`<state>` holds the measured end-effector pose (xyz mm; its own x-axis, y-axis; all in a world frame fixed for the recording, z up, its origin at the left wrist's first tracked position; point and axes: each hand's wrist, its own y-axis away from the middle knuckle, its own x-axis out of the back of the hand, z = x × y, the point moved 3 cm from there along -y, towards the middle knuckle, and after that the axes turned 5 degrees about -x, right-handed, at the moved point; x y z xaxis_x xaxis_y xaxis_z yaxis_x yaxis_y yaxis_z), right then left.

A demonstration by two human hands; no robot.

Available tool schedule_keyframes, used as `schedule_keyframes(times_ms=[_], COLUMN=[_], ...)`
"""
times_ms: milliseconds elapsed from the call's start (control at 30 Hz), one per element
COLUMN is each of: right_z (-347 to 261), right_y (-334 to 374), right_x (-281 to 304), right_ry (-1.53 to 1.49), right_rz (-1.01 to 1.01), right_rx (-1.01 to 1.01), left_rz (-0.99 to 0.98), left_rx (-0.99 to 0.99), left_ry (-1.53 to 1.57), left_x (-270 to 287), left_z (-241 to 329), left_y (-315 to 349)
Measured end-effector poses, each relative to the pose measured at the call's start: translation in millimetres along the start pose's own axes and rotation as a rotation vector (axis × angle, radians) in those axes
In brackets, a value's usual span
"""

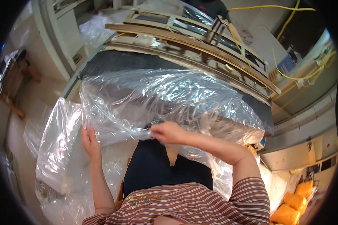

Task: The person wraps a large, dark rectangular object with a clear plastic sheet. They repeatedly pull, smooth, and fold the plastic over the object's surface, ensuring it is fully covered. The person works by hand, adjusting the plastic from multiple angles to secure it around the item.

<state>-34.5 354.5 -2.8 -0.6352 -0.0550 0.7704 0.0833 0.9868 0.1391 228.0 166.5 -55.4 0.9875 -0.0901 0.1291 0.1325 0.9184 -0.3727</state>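
Note:
A large sheet of clear plastic film lies crumpled over the near part of a dark-topped worktable and hangs down in front of me on both sides. My right hand is closed on a gathered edge of the film, close to my lap. On the left, my left hand pinches the same film, its fingertips partly behind the folds. Between the two hands the film's edge runs roughly straight.
Long wooden rails stretch across the worktable's far side. Beyond them a person in dark clothes is partly in view. Yellow cords hang at the upper right. Orange bundles lie at the lower right; a wooden stool stands at the left.

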Motion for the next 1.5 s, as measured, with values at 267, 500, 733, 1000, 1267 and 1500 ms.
schedule_keyframes(times_ms=[267,500,733,1000,1267,1500], right_z=[55,-5,-27,-9,-16,-17], right_y=[117,174,147,146,149,145], right_x=[304,240,147,126,118,112], right_ry=[0.279,-0.26,-0.627,-0.757,-0.63,-0.538], right_rz=[1.125,0.791,0.453,0.42,0.483,0.562], right_rx=[-0.385,-0.151,-0.125,-0.085,-0.023,-0.05], left_rz=[-0.703,-1.156,-1.329,-0.706,-0.832,-0.8], left_rx=[-0.12,-0.428,-0.55,-0.719,-0.518,-0.584], left_ry=[0.59,0.371,0.129,0.074,0.313,0.394], left_x=[-114,-180,-204,-175,-207,-197], left_z=[168,216,210,237,249,244], left_y=[65,133,177,96,74,88])
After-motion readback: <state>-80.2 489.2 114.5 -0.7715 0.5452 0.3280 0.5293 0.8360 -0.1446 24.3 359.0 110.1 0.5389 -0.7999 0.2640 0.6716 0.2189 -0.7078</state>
